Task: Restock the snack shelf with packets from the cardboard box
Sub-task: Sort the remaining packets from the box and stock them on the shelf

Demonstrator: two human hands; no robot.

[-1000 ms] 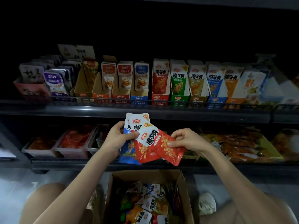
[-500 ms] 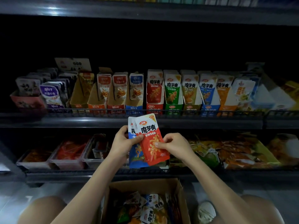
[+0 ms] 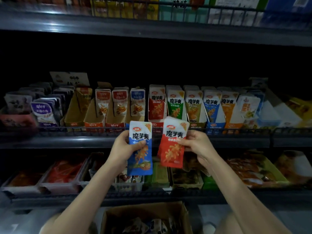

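My left hand [image 3: 122, 149] grips blue snack packets [image 3: 140, 159] upright in front of the middle shelf rail. My right hand [image 3: 196, 146] grips red packets [image 3: 172, 149] of the same brand, just right of the blue ones. Both bunches hang below a row of matching display boxes on the shelf: a red box [image 3: 157, 105], a green box [image 3: 175, 105] and a blue box [image 3: 211, 108]. The open cardboard box [image 3: 145, 215] with several loose packets sits on the floor at the bottom centre, between my knees.
A black wire rail [image 3: 67, 130] runs along the middle shelf front. Left of the red box stand brown display boxes [image 3: 101, 114] and purple packets [image 3: 43, 110]. The lower shelf holds clear tubs [image 3: 62, 174] and loose snack bags [image 3: 249, 168]. An upper shelf [image 3: 152, 27] overhangs.
The single bunch held by both hands has been split: blue packets stay in my left hand, red packets moved right in my right hand. The view tilted upward.
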